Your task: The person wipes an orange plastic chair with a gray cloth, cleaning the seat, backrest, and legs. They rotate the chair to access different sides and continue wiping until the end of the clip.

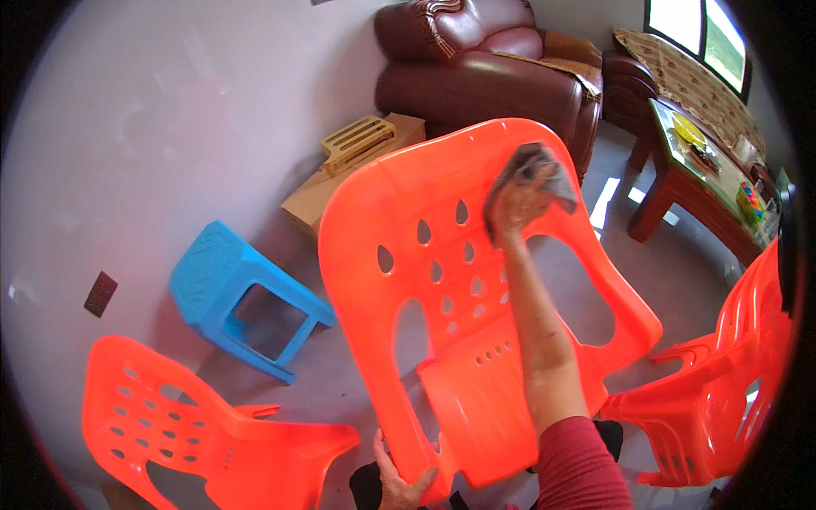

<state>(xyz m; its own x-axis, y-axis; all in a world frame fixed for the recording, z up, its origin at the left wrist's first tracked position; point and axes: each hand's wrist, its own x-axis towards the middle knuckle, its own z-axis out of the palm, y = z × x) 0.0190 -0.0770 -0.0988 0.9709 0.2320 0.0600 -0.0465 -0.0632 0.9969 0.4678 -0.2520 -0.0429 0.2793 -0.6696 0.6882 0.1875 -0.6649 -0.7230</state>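
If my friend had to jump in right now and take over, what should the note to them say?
Right hand: closed on a grey cloth, pressed against the upper backrest of the orange plastic chair.
Left hand: grips the chair's lower front edge, holding it tipped up.
Around: another orange chair to the left, a stack of orange chairs to the right, a blue stool on its side by the wall.
Done: cannot tell how much of the chair has been wiped.
Left: probably the rest of the backrest and seat; the other chairs look untouched.
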